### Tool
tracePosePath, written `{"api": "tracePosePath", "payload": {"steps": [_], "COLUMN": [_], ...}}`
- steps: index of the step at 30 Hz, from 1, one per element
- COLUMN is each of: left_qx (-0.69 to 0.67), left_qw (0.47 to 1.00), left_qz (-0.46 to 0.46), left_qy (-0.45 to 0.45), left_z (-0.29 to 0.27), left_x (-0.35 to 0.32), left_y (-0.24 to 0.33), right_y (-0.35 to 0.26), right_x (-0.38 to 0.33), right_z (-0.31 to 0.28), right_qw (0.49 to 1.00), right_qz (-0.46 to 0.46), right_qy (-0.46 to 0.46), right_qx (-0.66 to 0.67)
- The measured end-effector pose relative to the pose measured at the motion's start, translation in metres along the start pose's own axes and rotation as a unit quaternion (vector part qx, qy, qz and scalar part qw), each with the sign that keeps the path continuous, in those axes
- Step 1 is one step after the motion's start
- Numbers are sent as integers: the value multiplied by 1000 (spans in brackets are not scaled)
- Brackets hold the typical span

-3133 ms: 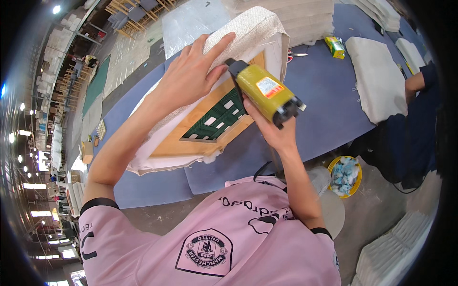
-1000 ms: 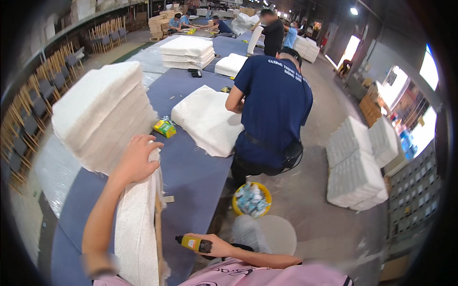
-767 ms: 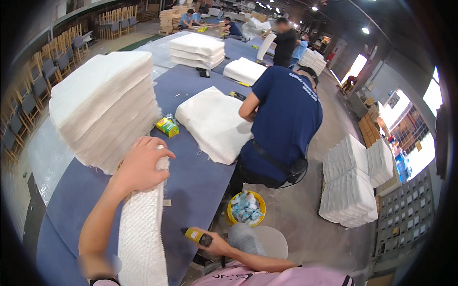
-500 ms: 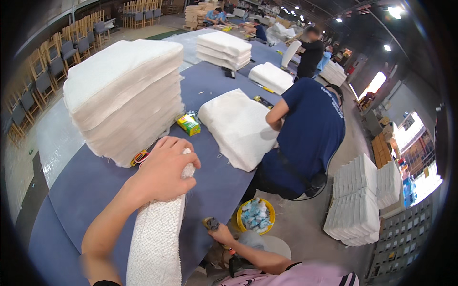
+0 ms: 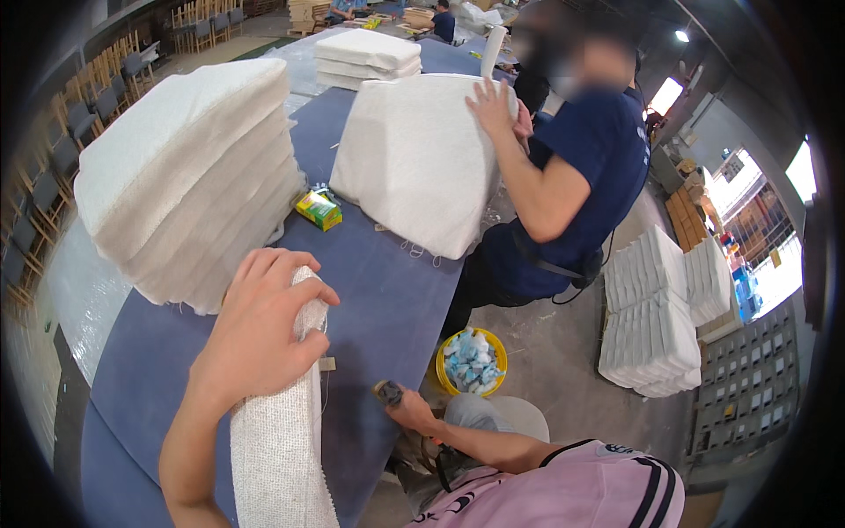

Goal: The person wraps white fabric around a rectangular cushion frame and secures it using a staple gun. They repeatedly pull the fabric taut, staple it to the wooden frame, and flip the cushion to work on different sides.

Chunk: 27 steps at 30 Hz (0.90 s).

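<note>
My left hand (image 5: 268,321) is wrapped over the top end of a white woven-fabric cushion (image 5: 277,458), which stands on edge on the blue-grey table (image 5: 387,299). Thumb and fingers grip its two sides. Past the table's right edge, my right hand (image 5: 409,410) is closed round a small tool with a dark rounded head (image 5: 385,392); its exact kind I cannot make out. A small tan piece (image 5: 327,363) lies beside the cushion. Behind my left hand rises a tall stack of white fabric-covered cushions (image 5: 189,176).
A yellow-green box (image 5: 319,211) stands beside the stack. Across the table, a co-worker in navy (image 5: 563,202) holds up another white cushion (image 5: 422,167). On the floor are a yellow bucket of blue-white scraps (image 5: 473,363) and more stacked cushions (image 5: 651,308). Chairs (image 5: 62,158) line the far left.
The co-worker has tilted their cushion upright and turned toward it. My view has shifted, while my left hand keeps its grip on the cushion and my right hand stays beside the table edge.
</note>
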<state>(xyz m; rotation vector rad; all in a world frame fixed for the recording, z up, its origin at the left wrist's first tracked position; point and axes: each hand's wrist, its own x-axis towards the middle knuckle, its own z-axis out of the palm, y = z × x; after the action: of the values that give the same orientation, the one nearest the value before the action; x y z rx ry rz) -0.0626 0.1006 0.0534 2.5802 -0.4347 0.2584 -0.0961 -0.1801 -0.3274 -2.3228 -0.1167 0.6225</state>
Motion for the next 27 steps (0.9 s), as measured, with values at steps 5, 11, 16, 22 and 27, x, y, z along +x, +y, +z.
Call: {"api": "tracePosePath", "payload": {"steps": [5, 11, 16, 22, 27], "left_qx": [6, 11, 35, 68, 31], "left_qw": [1000, 999, 996, 995, 983], "left_qz": [16, 48, 79, 71, -131], "left_qy": [4, 15, -19, 5, 128], "left_z": [2, 9, 18, 13, -13], "left_x": [3, 4, 3, 3, -61], "left_y": [1, -13, -12, -19, -43], "right_y": [-9, -13, -8, -17, -122], "right_x": [0, 1, 10, 4, -87], "right_z": [2, -1, 14, 2, -51], "right_qw": [999, 998, 995, 972, 896], "right_qz": [33, 21, -39, 49, -177], "right_qy": [11, 34, 70, -65, -220], "right_qx": [-36, -43, -61, 220, 342]}}
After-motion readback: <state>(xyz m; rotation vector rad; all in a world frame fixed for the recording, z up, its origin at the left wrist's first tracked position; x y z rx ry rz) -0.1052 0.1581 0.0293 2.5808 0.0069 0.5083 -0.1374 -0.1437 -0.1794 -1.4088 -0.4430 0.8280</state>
